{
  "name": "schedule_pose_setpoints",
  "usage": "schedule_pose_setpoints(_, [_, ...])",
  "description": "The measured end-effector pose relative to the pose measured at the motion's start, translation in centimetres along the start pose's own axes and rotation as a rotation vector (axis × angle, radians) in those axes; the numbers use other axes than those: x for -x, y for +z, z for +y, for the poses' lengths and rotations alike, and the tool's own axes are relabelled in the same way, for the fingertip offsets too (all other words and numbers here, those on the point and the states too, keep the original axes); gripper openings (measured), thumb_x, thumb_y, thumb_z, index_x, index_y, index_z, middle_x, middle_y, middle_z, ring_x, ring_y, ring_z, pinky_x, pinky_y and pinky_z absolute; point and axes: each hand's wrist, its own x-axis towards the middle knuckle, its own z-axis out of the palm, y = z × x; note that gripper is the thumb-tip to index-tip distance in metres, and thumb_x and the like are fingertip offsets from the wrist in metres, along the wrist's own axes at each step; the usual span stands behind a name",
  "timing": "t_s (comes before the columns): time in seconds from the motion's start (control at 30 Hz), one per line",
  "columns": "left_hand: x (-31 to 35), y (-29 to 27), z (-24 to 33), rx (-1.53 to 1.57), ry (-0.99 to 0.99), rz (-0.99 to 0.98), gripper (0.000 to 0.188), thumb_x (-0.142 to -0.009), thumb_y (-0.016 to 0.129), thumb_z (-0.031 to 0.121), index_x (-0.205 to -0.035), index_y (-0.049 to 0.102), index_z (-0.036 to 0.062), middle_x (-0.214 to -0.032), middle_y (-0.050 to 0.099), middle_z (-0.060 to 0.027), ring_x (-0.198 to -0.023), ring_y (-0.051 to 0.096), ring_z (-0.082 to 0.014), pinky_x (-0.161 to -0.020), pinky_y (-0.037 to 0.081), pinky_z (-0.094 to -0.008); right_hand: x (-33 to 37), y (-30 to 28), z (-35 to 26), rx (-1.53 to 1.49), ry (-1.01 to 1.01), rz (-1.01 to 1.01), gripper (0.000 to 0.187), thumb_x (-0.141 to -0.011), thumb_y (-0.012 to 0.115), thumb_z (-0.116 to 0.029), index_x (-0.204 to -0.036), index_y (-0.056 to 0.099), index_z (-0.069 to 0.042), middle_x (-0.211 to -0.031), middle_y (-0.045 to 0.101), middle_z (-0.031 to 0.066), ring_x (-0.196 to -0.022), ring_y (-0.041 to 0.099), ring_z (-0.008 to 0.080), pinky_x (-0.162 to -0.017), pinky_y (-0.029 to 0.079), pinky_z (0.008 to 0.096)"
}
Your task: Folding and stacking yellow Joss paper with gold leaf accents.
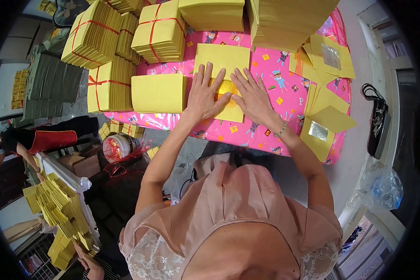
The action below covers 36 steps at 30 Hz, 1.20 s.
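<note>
Tied stacks walled off the far-left side, and an untied block stood just beside the left hand. Right hand had a bare strip of pink cover to its right, blocked farther out by loose envelopes.

Paper: plain yellow. Patch on the paper: orange-gold. Table cover: bright pink, printed with small blue-clad cartoon figures, orange squares and white letters. Bundles: yellow, with crossed red straps. Loose sheets at right: yellow; two bear silver patches. Blouse: dusty pink, with white floral lace. Co-worker's apron: red. String: red. Stack at far left: grey-green.
</note>
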Motion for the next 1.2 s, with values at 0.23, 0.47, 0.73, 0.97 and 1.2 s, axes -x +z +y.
schedule_pose_setpoints(0.23, [-0.2, -1.4, 1.6, 0.256, -0.087, 0.235, 0.052, -0.093, 0.061, 0.032, -0.138, 0.051, 0.0079, -0.143, 0.043, -0.0268, -0.138, 0.034, -0.045, -0.114, 0.028, -0.0521, -2.4, -0.4, 1.4, -0.026, -0.073, 0.229, 0.036, -0.089, 0.066, -0.019, -0.121, 0.061, -0.005, -0.129, 0.06, 0.011, -0.122, 0.053, 0.0281, -0.101, 0.04, 0.0439])
schedule_pose_setpoints(0.47, [-1.4, 0.4, 3.0, 1.216, -0.587, 0.339, 0.041, -0.093, 0.069, 0.025, -0.109, 0.043, -0.0026, -0.089, 0.061, -0.0109, -0.07, 0.063, -0.0133, -0.059, 0.053, -0.0252, -3.9, -0.6, 3.3, 0.064, -0.275, 0.486, 0.024, -0.086, 0.069, -0.02, -0.105, 0.068, -0.005, -0.101, 0.071, 0.0067, -0.09, 0.067, 0.0205, -0.083, 0.049, 0.0351])
schedule_pose_setpoints(0.73, [-3.3, -1.7, 3.9, 1.491, -0.652, 0.498, 0.034, -0.092, 0.061, 0.005, -0.121, 0.044, 0.0004, -0.104, 0.064, -0.0111, -0.088, 0.069, -0.0183, -0.068, 0.061, -0.0298, -2.5, -3.7, 0.8, -0.019, -0.262, 0.449, 0.029, -0.089, 0.069, -0.021, -0.112, 0.068, -0.005, -0.117, 0.067, 0.0101, -0.108, 0.063, 0.027, -0.095, 0.047, 0.0406])
schedule_pose_setpoints(0.97, [4.0, -6.5, 1.6, 1.522, -0.532, 0.642, 0.044, -0.09, 0.06, 0.001, -0.13, 0.041, 0.0046, -0.11, 0.066, -0.0127, -0.087, 0.069, -0.0184, -0.067, 0.06, -0.0282, -6.5, -4.3, -3.2, -0.452, 0.041, 0.499, 0.046, -0.09, 0.068, -0.028, -0.129, 0.056, -0.005, -0.121, 0.063, 0.0173, -0.114, 0.06, 0.03, -0.103, 0.043, 0.0406])
schedule_pose_setpoints(1.2, [10.2, -7.1, -3.3, 1.366, -0.717, 0.826, 0.057, -0.087, 0.068, 0.003, -0.133, 0.036, 0.0022, -0.113, 0.061, -0.0172, -0.091, 0.067, -0.0223, -0.066, 0.06, -0.0315, -11.5, 0.6, -8.9, -0.947, 0.055, -0.021, 0.046, -0.091, 0.067, -0.025, -0.127, 0.052, -0.001, -0.114, 0.065, 0.0177, -0.101, 0.064, 0.0266, -0.088, 0.051, 0.0374])
